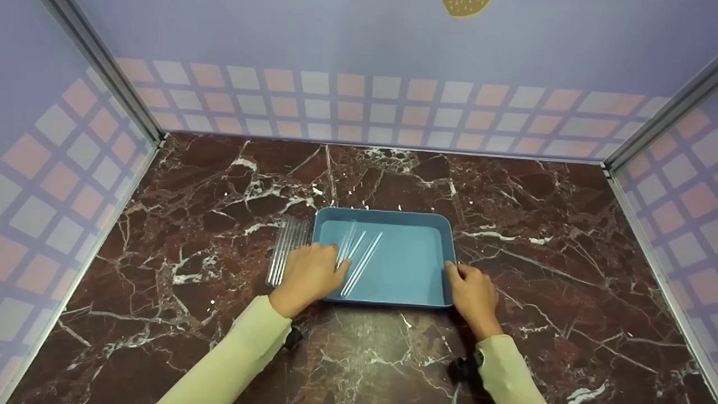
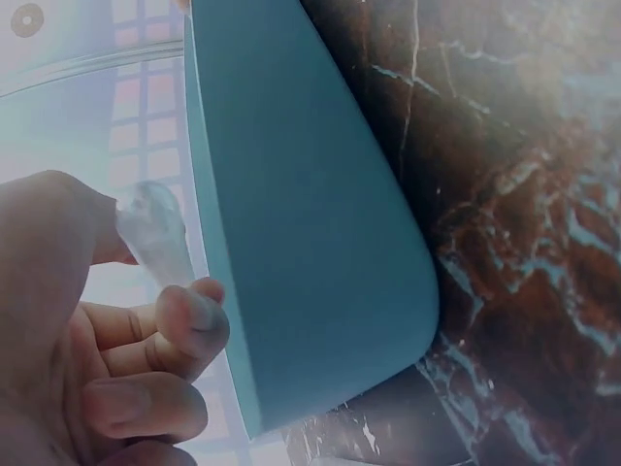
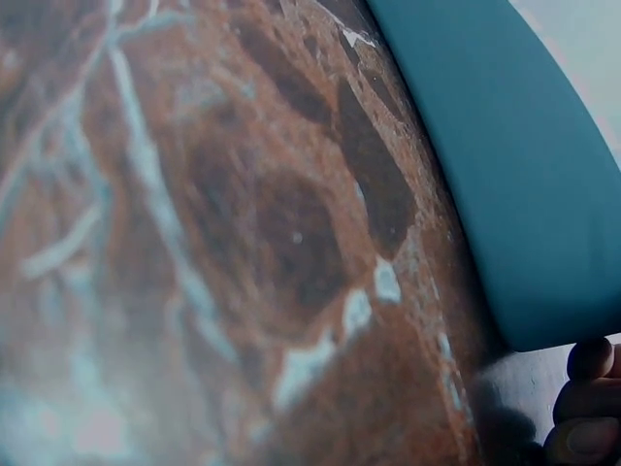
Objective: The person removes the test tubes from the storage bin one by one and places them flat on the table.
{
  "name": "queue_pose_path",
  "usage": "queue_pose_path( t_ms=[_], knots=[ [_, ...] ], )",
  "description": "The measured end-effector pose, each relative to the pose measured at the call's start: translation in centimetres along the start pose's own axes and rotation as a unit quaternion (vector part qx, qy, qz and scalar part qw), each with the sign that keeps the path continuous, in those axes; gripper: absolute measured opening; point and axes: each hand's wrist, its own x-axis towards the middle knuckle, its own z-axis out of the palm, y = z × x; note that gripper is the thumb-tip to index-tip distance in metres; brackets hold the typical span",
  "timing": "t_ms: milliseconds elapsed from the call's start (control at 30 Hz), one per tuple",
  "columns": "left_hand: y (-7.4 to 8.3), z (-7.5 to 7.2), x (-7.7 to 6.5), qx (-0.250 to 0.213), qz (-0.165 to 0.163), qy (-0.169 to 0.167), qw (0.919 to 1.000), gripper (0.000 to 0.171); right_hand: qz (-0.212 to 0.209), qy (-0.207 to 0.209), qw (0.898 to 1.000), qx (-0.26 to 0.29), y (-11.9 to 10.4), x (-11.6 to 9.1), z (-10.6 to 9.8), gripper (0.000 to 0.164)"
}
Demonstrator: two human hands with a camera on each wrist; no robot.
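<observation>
My left hand [image 1: 311,275] is over the left side of a blue rectangular tray [image 1: 409,264]. It pinches a clear tube [image 2: 155,233] between thumb and fingers; its rounded near end shows in the left wrist view. Inside the tray another clear tube [image 1: 362,264] lies slanted, to the right of the held one. Several more clear tubes [image 1: 277,264] lie side by side on the table just left of the tray, partly covered by my left hand. My right hand [image 1: 474,294] grips the tray's right wall, thumb over the rim and fingers outside.
The table [image 1: 561,264] has a dark red marbled top with white veins. Purple panels with a pink and white checked band [image 1: 370,106] enclose its back and both sides. Metal posts [image 1: 112,67] stand at the back corners.
</observation>
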Motion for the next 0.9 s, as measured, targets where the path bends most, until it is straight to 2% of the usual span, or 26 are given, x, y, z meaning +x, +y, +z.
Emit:
queue_pose_path(
  t_ms=[133, 333, 467, 900],
  knots=[
    [-0.2, -0.4, -0.2, -0.004, 0.000, 0.013, 0.9999, 0.044, -0.006, 0.007, 1.000, 0.002, -0.2, 0.1, -0.1, 0.047],
    [-0.8, -0.7, -1.0, -0.014, -0.011, 0.018, 0.9997, 0.042, -0.006, -0.010, 1.000, -0.004, -0.1, -0.1, -0.2, 0.047],
    [-1.3, -1.0, -1.3, -0.010, -0.007, 0.039, 0.9991, 0.041, -0.006, -0.008, 1.000, -0.003, -0.1, -0.1, -0.3, 0.047],
    [-2.3, -1.6, -1.9, -0.003, 0.006, 0.068, 0.9977, 0.042, -0.011, 0.000, 1.000, -0.004, -0.1, -0.1, -0.1, 0.049]
  ],
)
